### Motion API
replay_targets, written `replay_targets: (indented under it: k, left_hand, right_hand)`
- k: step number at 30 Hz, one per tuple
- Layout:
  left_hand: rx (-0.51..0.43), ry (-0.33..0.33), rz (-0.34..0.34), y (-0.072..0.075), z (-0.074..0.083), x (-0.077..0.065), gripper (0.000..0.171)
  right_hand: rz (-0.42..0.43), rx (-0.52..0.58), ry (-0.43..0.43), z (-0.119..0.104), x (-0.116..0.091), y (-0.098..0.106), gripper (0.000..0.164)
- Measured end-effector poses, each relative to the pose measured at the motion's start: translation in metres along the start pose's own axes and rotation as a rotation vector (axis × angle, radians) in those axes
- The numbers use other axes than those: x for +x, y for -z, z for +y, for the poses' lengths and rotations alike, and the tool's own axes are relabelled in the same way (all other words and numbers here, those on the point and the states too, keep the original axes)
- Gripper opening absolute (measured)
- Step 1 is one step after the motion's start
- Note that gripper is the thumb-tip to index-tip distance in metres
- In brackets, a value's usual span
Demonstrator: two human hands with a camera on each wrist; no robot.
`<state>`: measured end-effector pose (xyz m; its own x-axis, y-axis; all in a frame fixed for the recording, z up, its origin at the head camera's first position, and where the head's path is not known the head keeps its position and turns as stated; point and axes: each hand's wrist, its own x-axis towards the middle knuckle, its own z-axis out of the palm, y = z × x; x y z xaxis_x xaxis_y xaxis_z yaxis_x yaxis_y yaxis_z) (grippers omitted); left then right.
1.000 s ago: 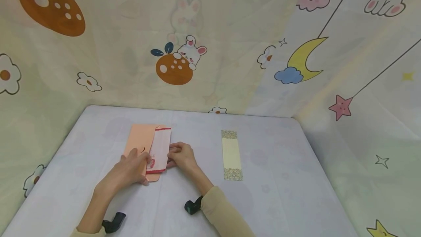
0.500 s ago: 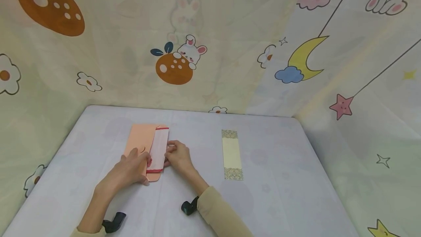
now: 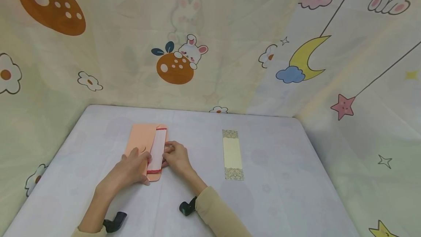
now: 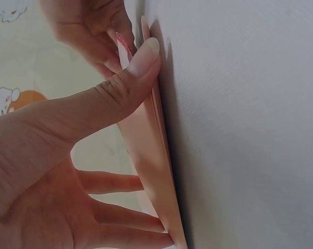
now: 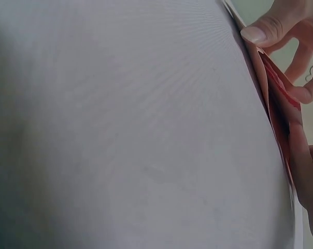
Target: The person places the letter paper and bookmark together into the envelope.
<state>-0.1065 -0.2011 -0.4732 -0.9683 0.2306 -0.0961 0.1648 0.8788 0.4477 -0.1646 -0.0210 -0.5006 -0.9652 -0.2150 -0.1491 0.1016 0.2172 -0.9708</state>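
Observation:
A peach-coloured envelope (image 3: 139, 136) lies on the white table, its mouth towards the right. My left hand (image 3: 129, 168) holds it down: in the left wrist view the thumb (image 4: 112, 96) sits at the near edge, and the other fingers reach over the top. A white card with red edges (image 3: 159, 145) is partly inside the envelope; its left part is hidden. My right hand (image 3: 177, 158) pinches the card's outer edge between thumb and fingers. The right wrist view shows the envelope's mouth (image 5: 265, 85) gaping around the card's red edge.
Right of the hands lies a cream card with glittery patterned ends (image 3: 232, 154), flat on the table (image 3: 276, 193). A printed cloth with cartoon figures (image 3: 131, 65) hangs behind the table and along its sides. Black cameras (image 3: 115, 222) are worn on the wrists.
My right hand has moved left, sliding the white card further into the envelope, so less of it shows. The left hand has stayed in place on the envelope.

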Motion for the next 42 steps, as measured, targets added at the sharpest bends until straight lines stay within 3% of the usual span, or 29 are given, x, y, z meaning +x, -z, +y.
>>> replay_targets:
  k: [42]
  left_hand:
    - [-0.044,-0.029,0.004,0.002,-0.003,-0.002,0.061]
  right_hand:
    - [-0.020,0.042,-0.049,-0.003,0.004,-0.023,0.041]
